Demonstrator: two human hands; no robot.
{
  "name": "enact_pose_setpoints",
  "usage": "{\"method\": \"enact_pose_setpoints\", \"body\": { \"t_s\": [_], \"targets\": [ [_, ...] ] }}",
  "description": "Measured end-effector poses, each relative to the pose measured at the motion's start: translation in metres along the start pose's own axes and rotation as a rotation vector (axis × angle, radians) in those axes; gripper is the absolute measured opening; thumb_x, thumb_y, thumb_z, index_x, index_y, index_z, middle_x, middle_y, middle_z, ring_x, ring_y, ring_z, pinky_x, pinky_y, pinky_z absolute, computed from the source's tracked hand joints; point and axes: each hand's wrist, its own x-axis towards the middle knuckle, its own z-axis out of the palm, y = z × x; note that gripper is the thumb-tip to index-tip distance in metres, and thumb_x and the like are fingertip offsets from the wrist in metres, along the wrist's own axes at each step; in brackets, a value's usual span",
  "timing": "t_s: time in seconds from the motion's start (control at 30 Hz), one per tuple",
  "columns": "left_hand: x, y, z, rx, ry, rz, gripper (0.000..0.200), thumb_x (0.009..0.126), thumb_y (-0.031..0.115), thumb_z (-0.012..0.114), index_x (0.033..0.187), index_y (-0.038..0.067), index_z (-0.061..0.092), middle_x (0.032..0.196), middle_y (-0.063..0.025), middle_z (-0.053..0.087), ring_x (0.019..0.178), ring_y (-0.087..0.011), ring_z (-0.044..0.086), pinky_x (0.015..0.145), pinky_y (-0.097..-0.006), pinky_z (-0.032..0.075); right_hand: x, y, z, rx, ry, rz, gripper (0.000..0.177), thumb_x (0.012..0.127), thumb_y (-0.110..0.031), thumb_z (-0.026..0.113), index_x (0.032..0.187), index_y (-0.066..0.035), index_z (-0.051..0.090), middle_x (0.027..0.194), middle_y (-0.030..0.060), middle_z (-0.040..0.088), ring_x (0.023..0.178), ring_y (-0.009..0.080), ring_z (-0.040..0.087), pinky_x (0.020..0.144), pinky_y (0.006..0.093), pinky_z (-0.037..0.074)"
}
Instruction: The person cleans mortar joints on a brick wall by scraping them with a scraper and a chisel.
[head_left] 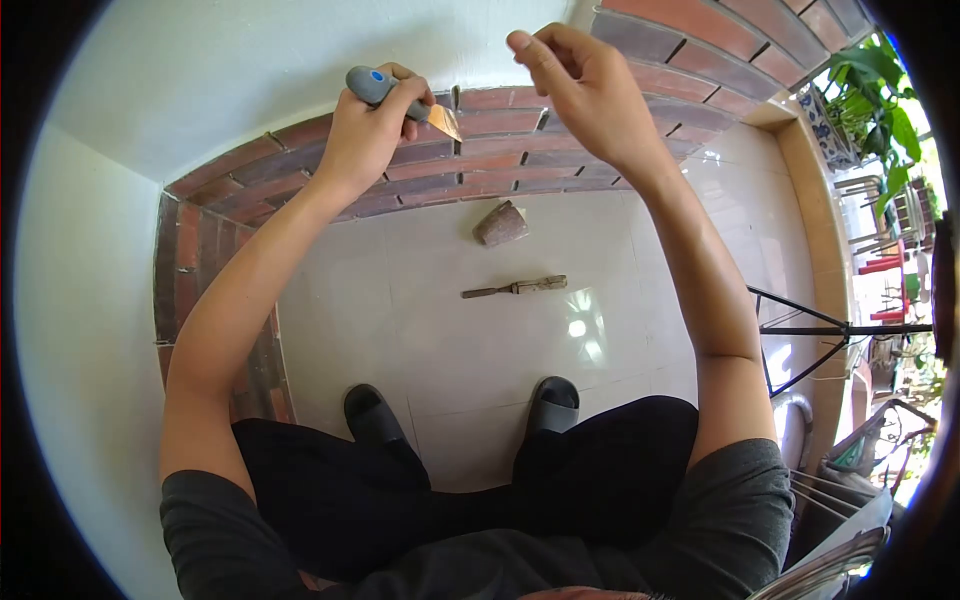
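Note:
My left hand (pixel 366 130) is closed round the grey handle of a putty knife (pixel 372 86) with a blue dot on its butt. The knife's blade (pixel 445 123) slants down to the right, its edge at the brick wall (pixel 490 122) with dark joints. Farther right, my right hand (pixel 585 85) is raised in front of the wall, fingers loosely bent and thumb held out, with nothing visible in it. On the floor below lie a brownish broken piece (pixel 501 224) and a narrow tool with a worn handle (pixel 514 287), perhaps a chisel.
Glossy pale tiles (pixel 440 340) cover the floor between the wall and my slippers (pixel 553 405). A white wall (pixel 90 300) rises on the left. On the right stand a black metal frame (pixel 845 329) and a potted plant (pixel 870 80) by a tan ledge (pixel 805 190).

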Motion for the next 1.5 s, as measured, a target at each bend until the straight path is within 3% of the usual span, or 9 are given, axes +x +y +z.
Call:
{"method": "enact_pose_setpoints", "body": {
  "t_s": [0.17, 0.4, 0.43, 0.57, 0.67, 0.73, 0.8, 0.87, 1.5],
  "targets": [
    [0.006, 0.001, -0.004, -0.04, -0.045, 0.086, 0.014, 0.102, 0.022, 0.056, 0.105, 0.01, 0.049, 0.092, -0.0037, 0.067, 0.069, -0.0064, 0.047, 0.061, -0.023, 0.038, 0.001, 0.008, 0.002, -0.031, -0.022, 0.034, 0.053, 0.1, -0.048, 0.063, 0.099, 0.004, 0.072, 0.069, 0.0101, 0.064, 0.063, 0.0181, 0.057, 0.061, 0.0352, 0.046],
    [0.015, 0.008, -0.005, 0.147, -0.028, 0.169, 0.011, 0.103, 0.02, 0.058, 0.103, 0.011, 0.053, 0.095, -0.0044, 0.068, 0.088, -0.0064, 0.057, 0.071, -0.0259, 0.042, 0.003, 0.017, 0.01, -0.003, -0.055, 0.031, 0.052, 0.1, -0.046, 0.064, 0.098, 0.005, 0.072, 0.069, 0.0111, 0.063, 0.062, 0.0188, 0.056, 0.061, 0.0354, 0.046],
    [0.017, 0.011, -0.008, 0.189, -0.034, 0.15, 0.013, 0.104, 0.022, 0.06, 0.107, 0.01, 0.056, 0.098, -0.0052, 0.069, 0.098, -0.0089, 0.061, 0.079, -0.029, 0.047, 0.004, 0.019, 0.011, -0.008, -0.047, 0.031, 0.052, 0.1, -0.046, 0.063, 0.098, 0.005, 0.072, 0.068, 0.0112, 0.063, 0.062, 0.0196, 0.056, 0.062, 0.0357, 0.046],
    [0.03, 0.006, -0.009, 0.157, -0.032, 0.253, 0.024, 0.104, 0.026, 0.063, 0.117, 0.007, 0.059, 0.101, -0.0065, 0.07, 0.102, -0.0154, 0.064, 0.099, -0.0334, 0.047, 0.004, 0.023, 0.008, -0.048, -0.049, 0.069, 0.052, 0.101, -0.046, 0.062, 0.095, 0.005, 0.071, 0.066, 0.0116, 0.061, 0.061, 0.0202, 0.055, 0.061, 0.0368, 0.045],
    [0.029, 0.015, 0.004, 0.048, 0.01, 0.202, 0.023, 0.104, 0.024, 0.062, 0.117, 0.005, 0.059, 0.099, -0.0057, 0.069, 0.103, -0.0169, 0.065, 0.1, -0.034, 0.046, 0.003, 0.029, 0.008, -0.062, -0.052, 0.067, 0.052, 0.102, -0.046, 0.06, 0.093, 0.004, 0.071, 0.065, 0.0087, 0.057, 0.061, 0.017, 0.052, 0.059, 0.035, 0.043],
    [0.03, 0.015, 0.02, -0.17, 0.052, 0.197, 0.024, 0.103, 0.025, 0.064, 0.114, 0.004, 0.059, 0.084, -0.0012, 0.059, 0.086, -0.0135, 0.059, 0.087, -0.0325, 0.047, 0.003, 0.036, 0.009, -0.073, -0.059, 0.06, 0.053, 0.104, -0.047, 0.057, 0.091, 0.003, 0.07, 0.065, 0.0027, 0.053, 0.062, 0.0103, 0.048, 0.058, 0.0305, 0.041],
    [0.031, 0.015, 0.027, -0.2, 0.122, 0.208, 0.021, 0.103, 0.025, 0.065, 0.105, 0.005, 0.059, 0.075, 0.0012, 0.051, 0.074, -0.0109, 0.052, 0.078, -0.0309, 0.046, 0.003, 0.041, 0.01, -0.06, -0.066, 0.051, 0.052, 0.104, -0.045, 0.058, 0.089, 0.004, 0.07, 0.063, 0.0053, 0.052, 0.06, 0.0134, 0.047, 0.057, 0.0332, 0.041],
    [0.036, 0.017, 0.035, -0.42, 0.223, 0.202, 0.044, 0.101, 0.032, 0.067, 0.069, 0.014, 0.042, 0.064, 0.0031, 0.039, 0.062, -0.0094, 0.037, 0.065, -0.0294, 0.036, 0.003, 0.044, 0.012, -0.036, -0.057, 0.052, 0.051, 0.102, -0.043, 0.061, 0.087, 0.005, 0.068, 0.059, 0.01, 0.053, 0.056, 0.0186, 0.046, 0.056, 0.0373, 0.04],
    [0.037, 0.021, 0.033, -0.541, 0.333, 0.237, 0.039, 0.101, 0.024, 0.061, 0.073, 0.015, 0.035, 0.064, 0.0026, 0.033, 0.062, -0.0119, 0.034, 0.066, -0.0317, 0.036, 0.002, 0.054, 0.019, -0.018, -0.128, 0.112, 0.05, 0.103, -0.043, 0.06, 0.093, 0.004, 0.071, 0.057, 0.0091, 0.052, 0.052, 0.0182, 0.045, 0.054, 0.0371, 0.041]
  ]
}}
